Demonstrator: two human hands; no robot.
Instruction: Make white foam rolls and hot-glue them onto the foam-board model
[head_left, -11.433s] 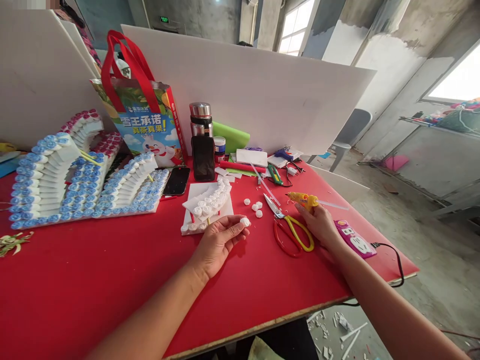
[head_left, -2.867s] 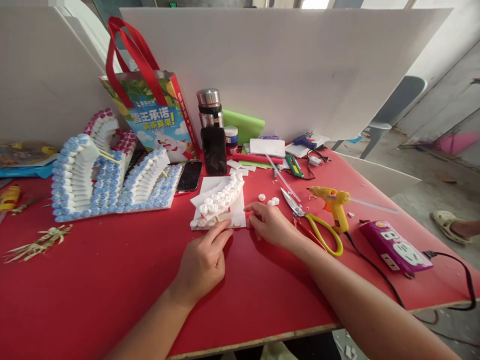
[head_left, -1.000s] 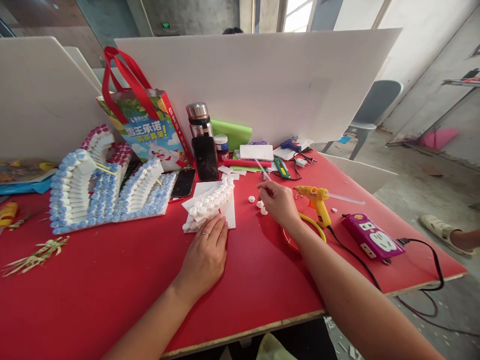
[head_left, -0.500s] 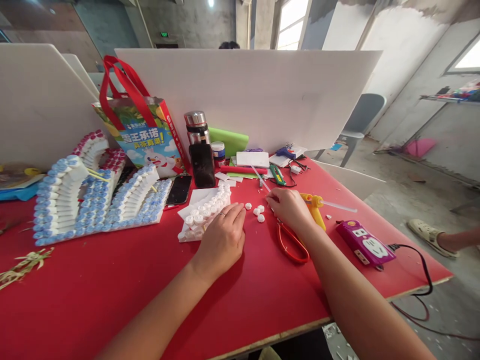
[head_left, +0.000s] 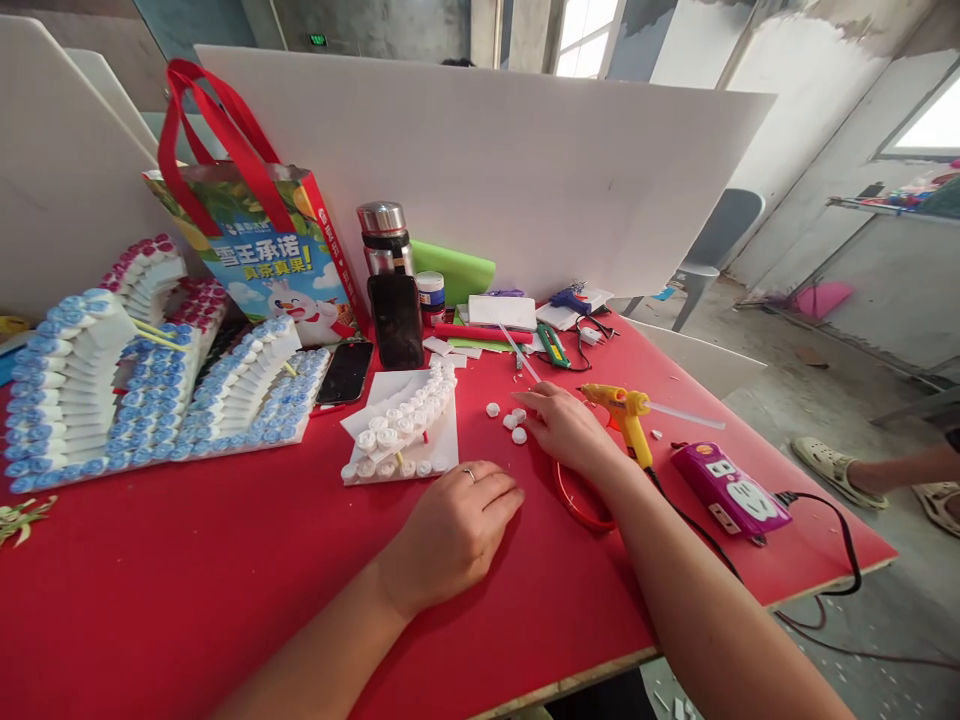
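My left hand point(head_left: 469, 520) lies on the red table with its fingers loosely stretched, holding nothing visible. Just left of it stands a small white foam piece point(head_left: 409, 425) edged with rows of white rolled rosettes. My right hand point(head_left: 562, 425) is palm down, fingers extended beside several loose white rosettes point(head_left: 517, 420); its fingertips are close to them, and contact cannot be made out. Beneath the right wrist shows the red looped handle point(head_left: 581, 515) of a tool, its head hidden by the hand. A yellow glue gun point(head_left: 626, 410) lies just right of that hand.
A purple power strip point(head_left: 731, 490) sits at the right with a black cord. Blue and white rosette-covered pieces point(head_left: 150, 400) stand at left beside a shopping bag point(head_left: 277, 260). Behind are a phone point(head_left: 396, 320), a steel flask point(head_left: 384, 235), a green cutter point(head_left: 553, 345) and a white board point(head_left: 480, 160).
My left hand has moved off the white rosette piece, down and right onto the table. My right hand has shifted slightly left and down, its fingers reaching over toward the loose rosettes. The view has tilted.
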